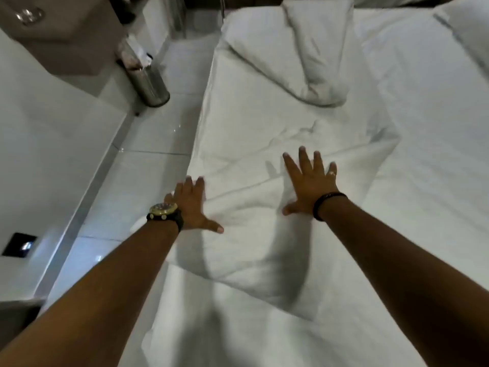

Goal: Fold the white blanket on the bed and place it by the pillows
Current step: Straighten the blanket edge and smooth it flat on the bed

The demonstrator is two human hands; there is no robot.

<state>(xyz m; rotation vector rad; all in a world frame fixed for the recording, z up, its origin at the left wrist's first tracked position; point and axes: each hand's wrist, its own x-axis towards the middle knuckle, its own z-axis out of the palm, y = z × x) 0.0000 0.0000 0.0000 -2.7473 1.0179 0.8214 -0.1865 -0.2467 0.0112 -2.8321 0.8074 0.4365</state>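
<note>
I see both palms flat on the folded white blanket (264, 207), my left hand (191, 205) at its left edge, my right hand (309, 181) beside it. Beyond my right fingertips lies a rumpled white pillow (299, 51). A cylindrical steel bin (148, 83) stands on the floor, far ahead-left of my left hand.

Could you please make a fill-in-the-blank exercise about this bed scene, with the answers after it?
1. Both hands, left hand and right hand, lie ____ on the white blanket.
2. The wristwatch is on the ____ wrist.
3. The pillow lies ____ the blanket, at the far end of the bed.
4. The metal trash bin stands on the ____.

Answers: flat; left; beyond; floor
</note>
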